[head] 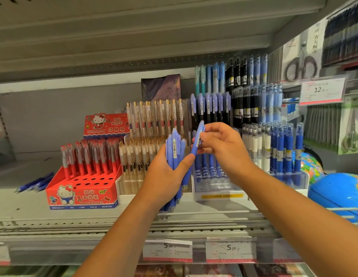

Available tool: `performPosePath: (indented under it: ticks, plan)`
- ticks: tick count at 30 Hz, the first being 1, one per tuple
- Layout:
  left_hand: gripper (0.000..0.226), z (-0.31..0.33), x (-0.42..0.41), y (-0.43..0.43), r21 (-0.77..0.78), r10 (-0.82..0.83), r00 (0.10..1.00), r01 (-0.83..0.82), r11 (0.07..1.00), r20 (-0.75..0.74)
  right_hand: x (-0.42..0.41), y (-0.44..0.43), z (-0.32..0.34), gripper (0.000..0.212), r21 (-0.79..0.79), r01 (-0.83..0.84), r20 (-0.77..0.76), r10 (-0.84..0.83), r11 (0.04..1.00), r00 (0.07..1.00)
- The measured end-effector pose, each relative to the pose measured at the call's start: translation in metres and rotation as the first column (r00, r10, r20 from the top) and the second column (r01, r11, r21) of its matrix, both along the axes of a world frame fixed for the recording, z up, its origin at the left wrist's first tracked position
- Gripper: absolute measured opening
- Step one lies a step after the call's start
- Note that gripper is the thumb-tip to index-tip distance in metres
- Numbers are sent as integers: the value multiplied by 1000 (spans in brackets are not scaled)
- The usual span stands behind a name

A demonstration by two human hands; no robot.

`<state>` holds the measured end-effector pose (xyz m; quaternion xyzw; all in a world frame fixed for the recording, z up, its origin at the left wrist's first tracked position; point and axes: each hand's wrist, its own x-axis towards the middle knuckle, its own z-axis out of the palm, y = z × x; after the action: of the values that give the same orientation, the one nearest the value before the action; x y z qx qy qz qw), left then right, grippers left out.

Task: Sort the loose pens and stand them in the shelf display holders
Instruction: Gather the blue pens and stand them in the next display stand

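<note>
My left hand grips a bundle of periwinkle-blue pens, held upright in front of the shelf. My right hand pinches a single blue pen of the same kind near its clip, tilted, just right of the bundle. Behind my hands stands a tiered clear display holder with matching blue pens in its rows and open slots low at the front. Several loose blue pens lie flat on the shelf at the far left.
A red Hello Kitty pen box sits left, with empty holes in front. A holder of clear gold-clip pens stands beside it. Blue-and-white pens fill the right holder. A blue globe sits far right. Price tags line the shelf edge.
</note>
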<state>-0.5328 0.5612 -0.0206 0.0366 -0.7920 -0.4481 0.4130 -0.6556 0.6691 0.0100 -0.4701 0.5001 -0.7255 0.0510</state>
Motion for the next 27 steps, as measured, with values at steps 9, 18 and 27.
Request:
performPosePath:
  ticks: [9,18,27]
  plan:
    - [44,-3,1,-4,22,78,997,-78,997,18,-7,0,2,17,-192,329,-108,-353,925,929]
    - [43,-2,1,-3,40,65,998,-65,997,2,-19,-4,-5,13,-55,452,-274,-449,890,851]
    - [31,-5,1,-6,62,51,998,-54,997,47,-26,-7,-12,9,171,533,-350,-454,829,819]
